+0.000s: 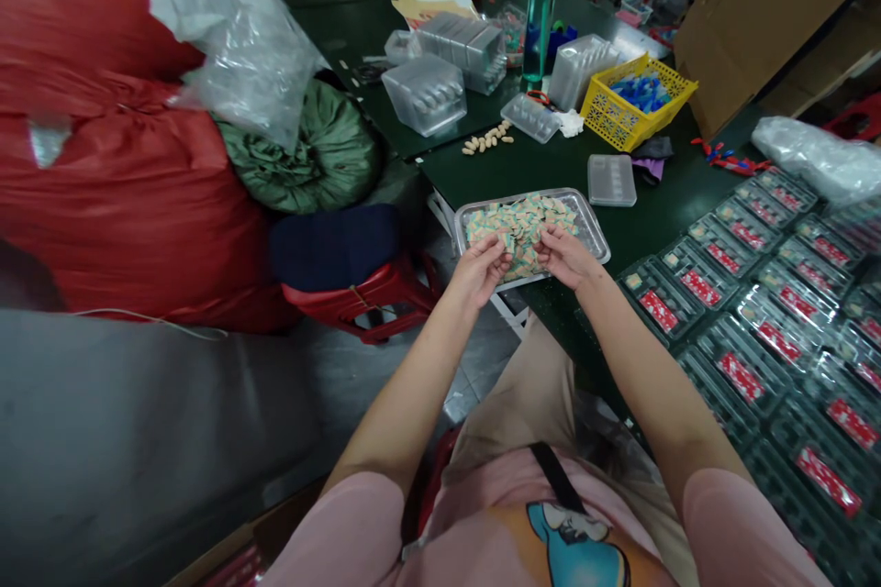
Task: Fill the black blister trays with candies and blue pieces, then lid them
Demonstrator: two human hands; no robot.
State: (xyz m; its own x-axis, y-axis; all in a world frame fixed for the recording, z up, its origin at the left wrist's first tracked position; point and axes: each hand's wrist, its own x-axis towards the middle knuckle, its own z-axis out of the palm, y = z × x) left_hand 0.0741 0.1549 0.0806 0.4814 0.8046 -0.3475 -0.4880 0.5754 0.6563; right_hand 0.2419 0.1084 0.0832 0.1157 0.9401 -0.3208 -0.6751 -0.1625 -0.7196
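A clear plastic tray [597, 234] at the table's front edge holds a heap of small flat pieces [527, 218] with green and beige print. My left hand [485, 268] is over the tray's left part, its thumb and fingers pinched on one or more of these small pieces. Opposite it, my right hand [565, 255] is closed in a pinch above the heap's right side. What lies between its fingertips is too small to make out. A short gap separates the two hands.
To the right lie rows of clear blister packs [740, 376] with red inserts. Behind the tray are peanut-like beige pieces [487, 140], clear plastic boxes [427, 94], a yellow basket [623, 110] and a green bottle [539, 23]. Red sacks [117, 193] and a red stool [358, 298] stand left.
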